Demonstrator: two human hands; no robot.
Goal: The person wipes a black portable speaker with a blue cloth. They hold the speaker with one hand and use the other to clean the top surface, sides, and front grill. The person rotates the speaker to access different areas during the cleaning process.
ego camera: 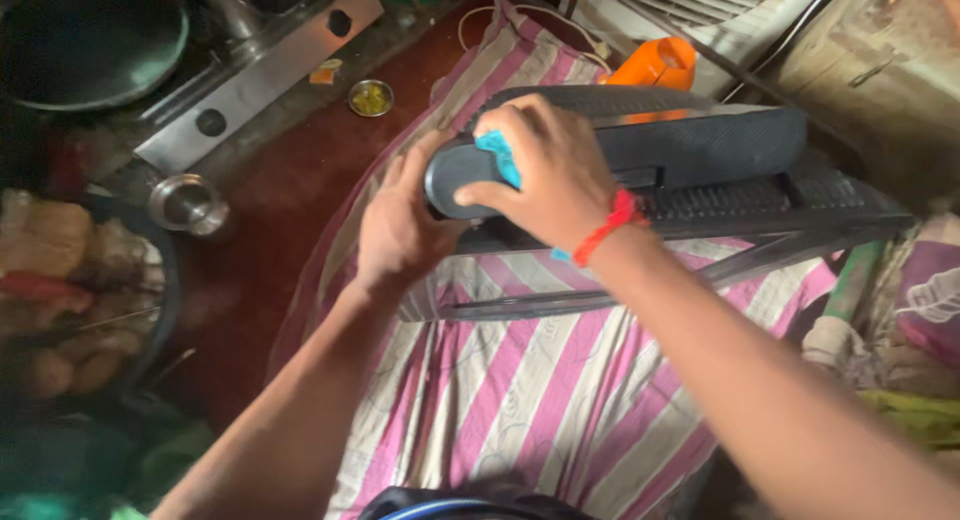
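Pink-and-cream striped cloth (520,400) is covering the surface where the work is going on, with a dark red tabletop (290,190) showing at its left edge. A long dark ribbed plastic casing (700,145) is lying across the cloth, its rounded end pointing left. The right hand (545,175) is curling over that end, pressing a small turquoise cloth (498,155) against it with the fingers closed on the rag. The left hand (400,230) is cupping the same end from below and the side, gripping it to steady it.

Wiping well here seems to call for keeping the left hand firm so the casing is not sliding on the loose fabric, and working the rag along the ribs rather than across them.

An orange plastic piece (655,65) is sitting just behind the casing. Beside the cloth, a small steel bowl (187,202) and a little dish of something yellow-green (371,97) are standing on the tabletop, near a steel stove (250,75) and a dark pan (90,40). Bundled fabric (920,310) is crowding the right side, close to the casing's far end.
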